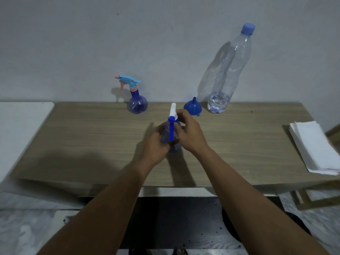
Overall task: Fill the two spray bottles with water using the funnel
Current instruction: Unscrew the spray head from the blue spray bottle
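A blue spray bottle with a white-and-blue trigger head [172, 126] stands mid-table between both hands. My left hand [156, 144] grips its translucent body. My right hand [187, 131] wraps its fingers around the neck just under the spray head. A second spray bottle [137, 102], round and blue with a light-blue and pink head, stands at the back by the wall. A blue funnel [192, 107] lies mouth-down behind my right hand. A tall clear water bottle [228, 74] with a blue cap stands at the back right, with a little water at its bottom.
The wooden table [92, 137] ends at a front edge near my forearms. A stack of white paper towels [314, 146] lies at the right edge. A white surface [20, 124] adjoins the table's left side. The wall stands close behind the bottles.
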### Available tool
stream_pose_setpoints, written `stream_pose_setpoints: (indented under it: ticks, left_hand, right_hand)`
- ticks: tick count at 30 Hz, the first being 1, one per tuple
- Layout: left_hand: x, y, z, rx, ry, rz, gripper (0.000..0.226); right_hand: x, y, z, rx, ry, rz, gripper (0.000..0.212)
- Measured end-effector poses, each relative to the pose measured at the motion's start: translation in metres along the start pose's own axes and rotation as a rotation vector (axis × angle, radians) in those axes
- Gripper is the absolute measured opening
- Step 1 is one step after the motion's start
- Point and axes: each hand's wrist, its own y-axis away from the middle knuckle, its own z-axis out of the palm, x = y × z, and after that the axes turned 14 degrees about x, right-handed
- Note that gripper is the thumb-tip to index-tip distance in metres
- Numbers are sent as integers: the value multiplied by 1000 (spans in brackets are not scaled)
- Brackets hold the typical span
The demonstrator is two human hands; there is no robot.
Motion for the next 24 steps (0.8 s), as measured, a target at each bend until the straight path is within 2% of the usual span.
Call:
stream_pose_setpoints:
  ticks: [5, 10, 16, 21, 24]
  left_hand:
    - [-3, 0, -1, -23, -1, 1, 47]
    - [-2, 0, -3, -22, -2, -10, 54]
    - [-2, 0, -1, -21, 26, -18, 59]
    - [0, -1, -1, -15, 20, -25, 57]
    - [-2, -1, 1, -26, 32, -34, 58]
  right_hand:
    - [4, 10, 1, 29, -18, -18, 42]
    - [6, 6, 5, 49, 12, -14, 31]
    - [8, 7, -1, 0, 5, -30, 37]
    - [7, 1, 1, 4, 36, -27, 27]
    - [8, 1, 2, -10, 26, -23, 35]
